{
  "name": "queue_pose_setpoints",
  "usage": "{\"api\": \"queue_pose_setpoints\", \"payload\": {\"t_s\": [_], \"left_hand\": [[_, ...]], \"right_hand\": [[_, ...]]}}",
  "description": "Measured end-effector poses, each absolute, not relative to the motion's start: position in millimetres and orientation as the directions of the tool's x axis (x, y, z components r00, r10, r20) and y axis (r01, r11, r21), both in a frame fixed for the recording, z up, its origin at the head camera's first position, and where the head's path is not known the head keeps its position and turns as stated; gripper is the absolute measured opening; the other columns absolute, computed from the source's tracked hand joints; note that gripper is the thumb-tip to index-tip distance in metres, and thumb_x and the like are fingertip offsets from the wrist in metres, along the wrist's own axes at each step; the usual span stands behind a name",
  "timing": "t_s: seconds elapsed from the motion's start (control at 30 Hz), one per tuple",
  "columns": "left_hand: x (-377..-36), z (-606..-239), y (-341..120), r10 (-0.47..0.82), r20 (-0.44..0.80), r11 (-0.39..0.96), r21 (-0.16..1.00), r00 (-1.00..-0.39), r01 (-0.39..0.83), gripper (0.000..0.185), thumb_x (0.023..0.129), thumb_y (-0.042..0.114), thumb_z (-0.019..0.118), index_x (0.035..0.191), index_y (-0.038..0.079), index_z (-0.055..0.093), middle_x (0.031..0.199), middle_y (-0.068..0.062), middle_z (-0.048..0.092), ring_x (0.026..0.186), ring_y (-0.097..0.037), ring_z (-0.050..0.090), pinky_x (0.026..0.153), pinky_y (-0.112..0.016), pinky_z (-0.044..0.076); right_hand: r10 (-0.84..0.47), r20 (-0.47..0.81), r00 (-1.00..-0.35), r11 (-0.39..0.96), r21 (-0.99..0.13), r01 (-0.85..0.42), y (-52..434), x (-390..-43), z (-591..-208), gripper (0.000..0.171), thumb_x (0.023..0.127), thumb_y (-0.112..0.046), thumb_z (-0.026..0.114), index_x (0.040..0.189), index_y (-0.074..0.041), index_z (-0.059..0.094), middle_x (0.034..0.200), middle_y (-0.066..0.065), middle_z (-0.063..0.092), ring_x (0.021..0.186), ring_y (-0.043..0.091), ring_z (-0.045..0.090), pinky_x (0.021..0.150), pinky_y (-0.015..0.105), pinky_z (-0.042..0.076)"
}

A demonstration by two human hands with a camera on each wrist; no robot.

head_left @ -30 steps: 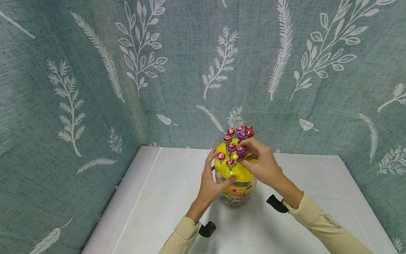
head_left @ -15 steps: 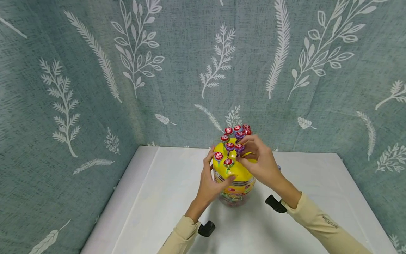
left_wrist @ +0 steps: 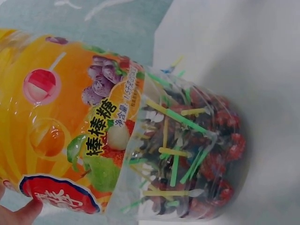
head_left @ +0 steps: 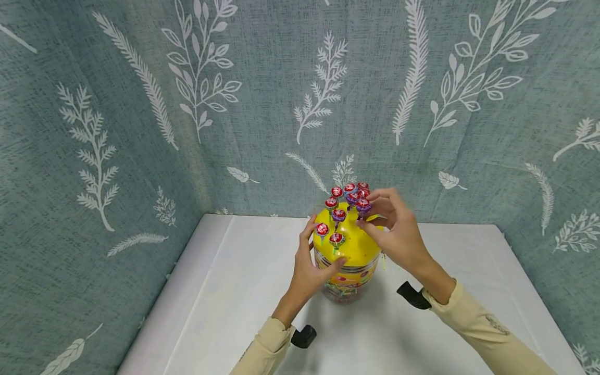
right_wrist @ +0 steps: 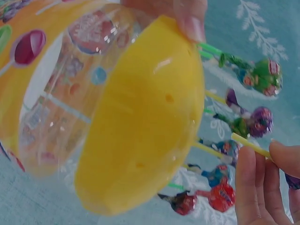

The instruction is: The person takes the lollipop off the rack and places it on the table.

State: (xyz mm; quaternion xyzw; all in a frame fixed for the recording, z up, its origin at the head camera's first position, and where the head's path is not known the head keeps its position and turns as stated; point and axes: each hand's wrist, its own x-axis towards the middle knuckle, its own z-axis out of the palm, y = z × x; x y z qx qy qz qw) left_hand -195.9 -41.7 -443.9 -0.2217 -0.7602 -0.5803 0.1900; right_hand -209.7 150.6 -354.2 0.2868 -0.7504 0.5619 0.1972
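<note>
Your right hand (head_left: 398,229) pinches a purple lollipop (head_left: 363,207) between thumb and fingers, above the right side of the yellow lid (head_left: 356,252). From the right wrist you see its yellow stick (right_wrist: 251,145) held in the pinch, the bare end apart from the lid.

Your left hand (head_left: 307,268) grips the jar (head_left: 347,281) at its top, fingers spread round the left side of the lid and thumb across the front.

The jar stands upright on the white table (head_left: 244,291), near the back wall. More lollipops (head_left: 336,239) stand in the domed lid, toward its left and back, red, purple, green and blue wrappers among them, their sticks set into it. Small holes (right_wrist: 168,97) show in the lid's surface.

Through the clear base, you see loose sweets (left_wrist: 220,164) with green and yellow sticks, below an orange label (left_wrist: 70,117) printed with fruit.

Behind, grey-green cloth (head_left: 267,130) with white leaves hangs round the table. You wear beige sleeves (head_left: 269,344), with a black piece (head_left: 303,336) at each wrist.
</note>
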Motion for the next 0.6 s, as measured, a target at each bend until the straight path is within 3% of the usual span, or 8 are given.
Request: {"api": "queue_pose_setpoints", "payload": {"t_s": [0.27,0.6], "left_hand": [[-196.3,-444.6,-42.4,0.119,0.55,0.222,0.796,-0.826,0.562,0.078,0.079,0.025,0.075,0.138,0.005,0.03,0.154,-0.008,0.022,0.137,-0.024,0.03,0.1,-0.056,0.034],[-195.8,-444.5,-43.0,0.114,0.557,0.224,0.792,-0.823,0.567,0.079,0.078,0.024,0.076,0.139,0.002,0.03,0.154,-0.008,0.023,0.138,-0.024,0.029,0.1,-0.057,0.034]], "right_hand": [[-0.158,0.612,-0.775,0.245,-0.736,-0.631,165.5,-209.7,-349.7,0.046,0.078,0.013,0.068,0.118,0.0,0.049,0.094,0.012,0.065,0.084,0.014,0.061,0.073,0.022,0.054],[-0.127,0.615,-0.778,0.249,-0.74,-0.625,186.0,-212.7,-353.5,0.048,0.077,0.015,0.068,0.119,0.0,0.05,0.095,0.017,0.063,0.081,0.014,0.062,0.069,0.022,0.054]]}}
